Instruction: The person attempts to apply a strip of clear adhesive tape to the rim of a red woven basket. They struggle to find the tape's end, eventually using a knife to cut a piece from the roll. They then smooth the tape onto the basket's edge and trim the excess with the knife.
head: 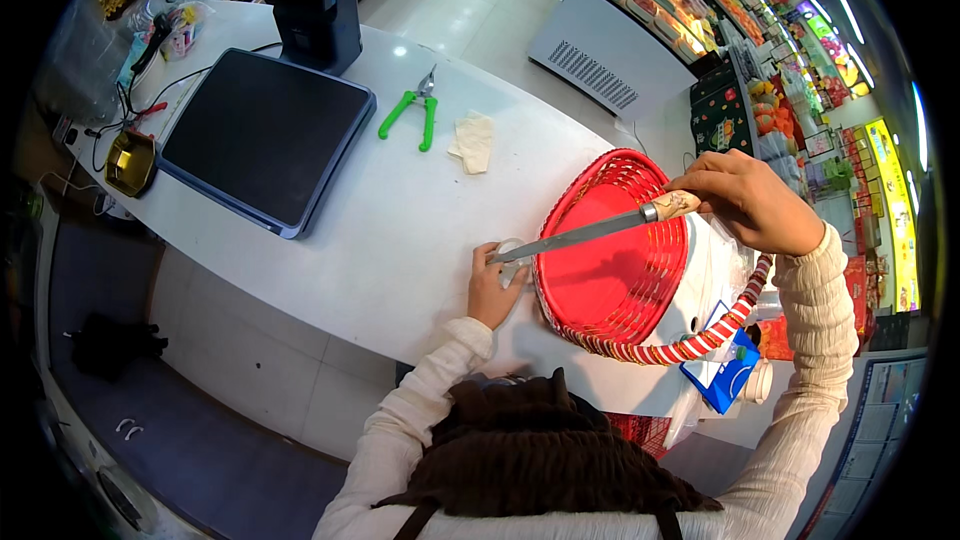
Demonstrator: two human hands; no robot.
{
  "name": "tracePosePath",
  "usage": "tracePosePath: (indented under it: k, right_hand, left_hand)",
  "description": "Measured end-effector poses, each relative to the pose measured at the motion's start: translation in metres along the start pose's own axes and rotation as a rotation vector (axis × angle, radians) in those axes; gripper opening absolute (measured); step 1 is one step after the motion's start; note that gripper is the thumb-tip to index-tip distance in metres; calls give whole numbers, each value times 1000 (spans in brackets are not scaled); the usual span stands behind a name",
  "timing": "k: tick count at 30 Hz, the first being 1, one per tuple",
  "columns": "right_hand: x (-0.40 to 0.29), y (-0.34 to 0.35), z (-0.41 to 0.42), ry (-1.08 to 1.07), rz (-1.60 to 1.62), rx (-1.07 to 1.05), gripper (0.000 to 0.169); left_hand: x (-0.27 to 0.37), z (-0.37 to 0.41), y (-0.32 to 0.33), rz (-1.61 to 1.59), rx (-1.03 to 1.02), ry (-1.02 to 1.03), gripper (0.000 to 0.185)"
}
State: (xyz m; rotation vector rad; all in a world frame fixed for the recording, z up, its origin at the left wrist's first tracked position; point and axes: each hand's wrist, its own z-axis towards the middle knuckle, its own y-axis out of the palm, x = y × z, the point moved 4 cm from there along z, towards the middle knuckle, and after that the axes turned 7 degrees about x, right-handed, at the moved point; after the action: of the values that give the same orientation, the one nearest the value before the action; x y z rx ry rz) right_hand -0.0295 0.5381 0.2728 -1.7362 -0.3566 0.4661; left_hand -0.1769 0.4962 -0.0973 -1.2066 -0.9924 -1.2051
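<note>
My right hand (pixel 742 199) grips the patterned handle of a long-bladed knife (pixel 577 235), held above a red woven basket (pixel 600 270). The blade slants down to the left, its tip near my left hand (pixel 495 289). That hand rests at the basket's left side, its fingers around a small, clear round thing (pixel 513 253), perhaps a roll of tape. A red-and-white wrapped basket handle (pixel 697 345) curves along the near side and up to the right. Green-handled pruning shears (pixel 418 111) and a folded cream cloth or tissue (pixel 473 142) lie beyond on the white counter.
A dark scale platform (pixel 266 135) with a display post stands left on the counter. At its left are a gold container (pixel 130 162) and cables. Clear plastic and a blue-and-white carton (pixel 724 375) lie right of the basket. A refrigerated display case (pixel 607 45) stands beyond.
</note>
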Motion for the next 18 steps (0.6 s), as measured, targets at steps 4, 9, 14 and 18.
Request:
tracePosePath:
  k: [4, 9, 14, 18]
  right_hand:
    - [5, 4, -7, 115, 1, -118, 25]
    - [8, 23, -6, 232, 22, -299, 23]
    - [-2, 49, 19, 111, -58, -465, 18]
    - [-9, 69, 49, 71, -216, -575, 30]
  left_hand:
    - [-6, -3, 3, -43, -14, -68, 25]
    - [-8, -5, 2, -55, -24, -82, 25]
    - [-8, -6, 1, -74, -9, -32, 25]
    - [-8, -3, -4, -72, -1, -3, 25]
